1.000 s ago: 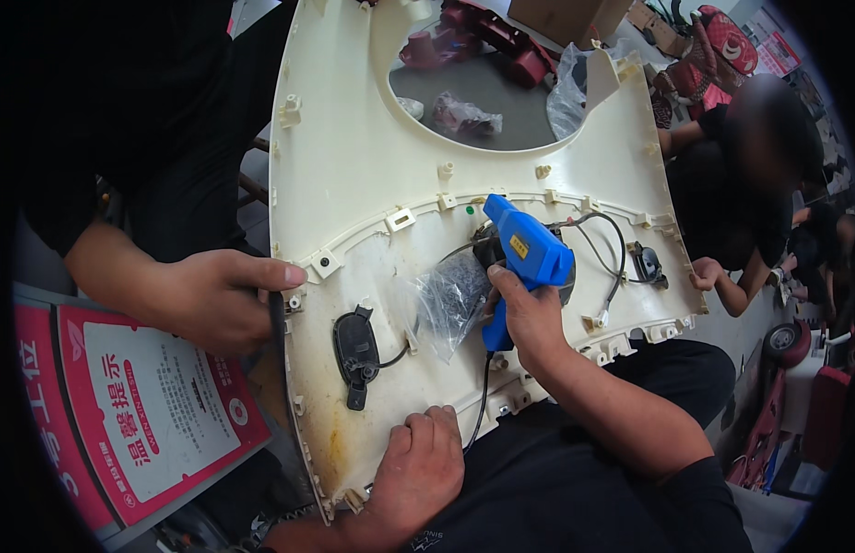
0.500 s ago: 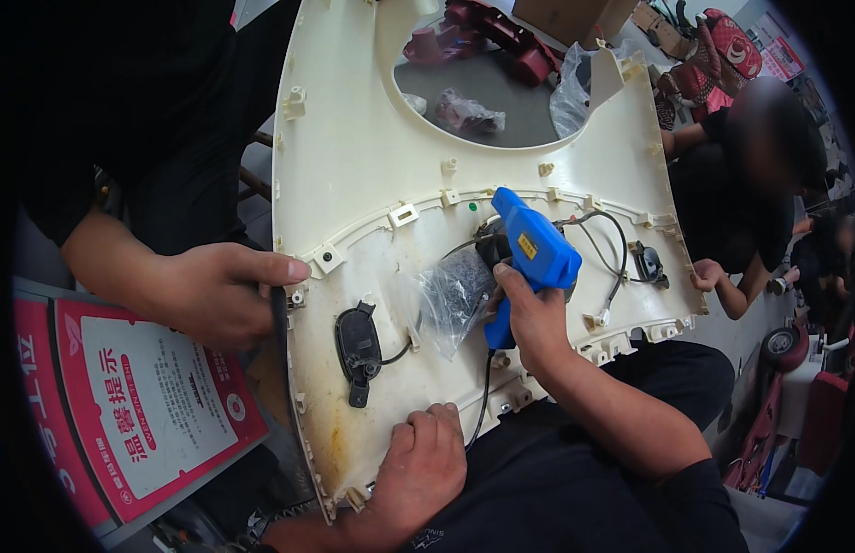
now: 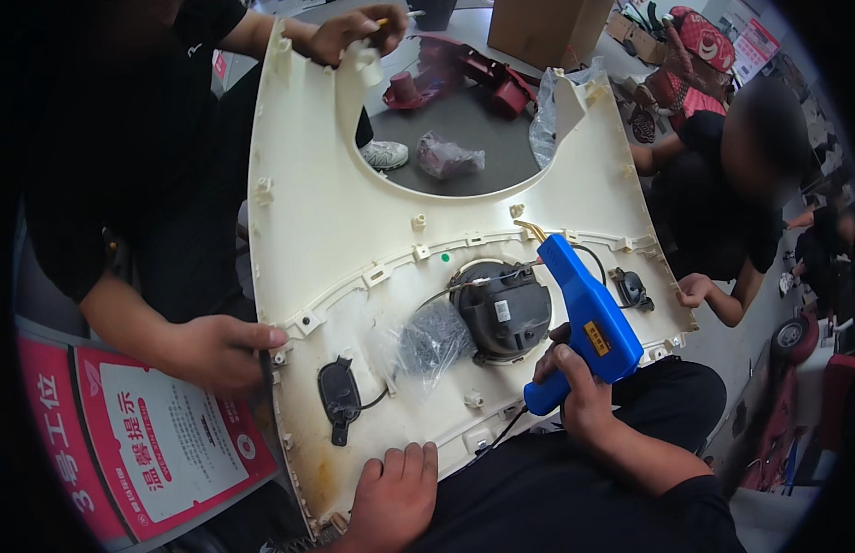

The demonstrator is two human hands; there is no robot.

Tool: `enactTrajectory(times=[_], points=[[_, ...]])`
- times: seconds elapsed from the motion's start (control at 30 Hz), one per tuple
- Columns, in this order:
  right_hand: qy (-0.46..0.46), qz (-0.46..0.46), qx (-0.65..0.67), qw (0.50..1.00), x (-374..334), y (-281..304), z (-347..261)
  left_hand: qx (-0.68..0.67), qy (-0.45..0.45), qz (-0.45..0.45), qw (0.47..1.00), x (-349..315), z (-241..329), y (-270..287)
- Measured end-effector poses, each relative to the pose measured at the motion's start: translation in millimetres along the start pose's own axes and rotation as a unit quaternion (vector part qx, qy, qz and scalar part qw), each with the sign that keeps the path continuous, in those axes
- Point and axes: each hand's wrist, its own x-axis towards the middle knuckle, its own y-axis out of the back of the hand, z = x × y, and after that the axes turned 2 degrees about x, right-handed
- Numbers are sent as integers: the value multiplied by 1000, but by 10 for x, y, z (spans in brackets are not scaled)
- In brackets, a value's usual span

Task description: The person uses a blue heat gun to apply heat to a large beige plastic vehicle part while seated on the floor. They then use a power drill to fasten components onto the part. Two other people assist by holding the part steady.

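My right hand (image 3: 582, 392) is wrapped round the grip of a blue pistol-shaped plastic welding gun (image 3: 589, 318). Its brass prongs (image 3: 530, 228) point up and away over a large cream plastic panel (image 3: 307, 221). My left hand (image 3: 395, 496) lies with its fingers flat on the panel's near edge, holding nothing. Between the hands, a clear plastic bag of dark contents (image 3: 434, 343) rests beside a round black housing (image 3: 503, 313) with wires. A black oval part (image 3: 339, 392) sits at the panel's left, and a smaller black part (image 3: 632, 288) at its right.
Another person's hands (image 3: 215, 352) hold the panel's left side and far left corner. A second person's hand (image 3: 695, 289) supports the right edge. A red-and-white sign (image 3: 169, 442) stands at left. Beyond the large cutout are dark red parts (image 3: 508, 92) and a cardboard box (image 3: 547, 32).
The welding gun has moved right and nearer to me, uncovering the round housing. The panel appears lower and further left in view. A co-worker's hand now shows at its far left corner.
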Motion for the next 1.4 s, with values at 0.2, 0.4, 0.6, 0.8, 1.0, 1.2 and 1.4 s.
enactTrajectory(times=[0.2, 0.4, 0.6, 0.8, 1.0, 1.2, 1.4], points=[[-11, 65, 75, 995, -31, 483, 99, -41, 32, -109, 993, 162, 90, 323], [-29, 74, 84, 993, -153, 596, -168, 52, -1, -151, 987, 883, 32, 1001], [-44, 38, 169, 984, -193, 754, -258, 61, 8, -98, 993, 2087, -447, 624], [-59, 23, 193, 979, -217, 776, -322, 99, 9, -53, 994, 2858, -940, -305], [-62, 27, 188, 980, -235, 794, -316, 106, -30, -46, 993, 2934, -1085, -628], [-74, 30, 204, 976, -264, 801, -328, 143, -71, -49, 986, 2945, -1105, -528], [-70, 37, 207, 975, -263, 782, -319, 143, 12, -103, 984, 2983, -1154, -479]])
